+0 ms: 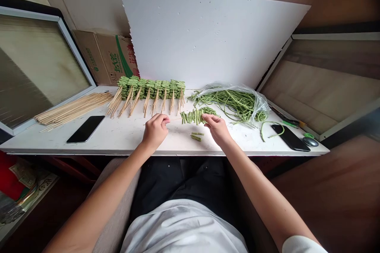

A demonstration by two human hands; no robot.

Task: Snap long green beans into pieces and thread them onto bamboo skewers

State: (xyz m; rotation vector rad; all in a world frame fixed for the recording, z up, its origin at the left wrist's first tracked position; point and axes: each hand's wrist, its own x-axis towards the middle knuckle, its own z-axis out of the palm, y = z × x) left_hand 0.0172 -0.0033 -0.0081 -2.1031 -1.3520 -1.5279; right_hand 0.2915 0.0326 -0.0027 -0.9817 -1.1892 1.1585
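My left hand (156, 128) is closed around the bare end of a thin wooden skewer (175, 119). Cut green bean pieces (191, 117) are threaded side by side along the skewer's other part. At the right end of that row, my right hand (216, 126) pinches a bean piece between thumb and fingers. Behind the right hand sits a small heap of cut beans (208, 110), partly hidden. A few loose bean pieces (196, 136) lie on the white table just below the threaded row.
Finished bean skewers (151, 89) are stacked at the back. Bare skewers (74, 108) and a phone (86, 129) lie left. Long beans (234, 102) spill from a plastic bag (261, 106) on the right, near another phone (289, 137). A white foam board (213, 35) stands behind.
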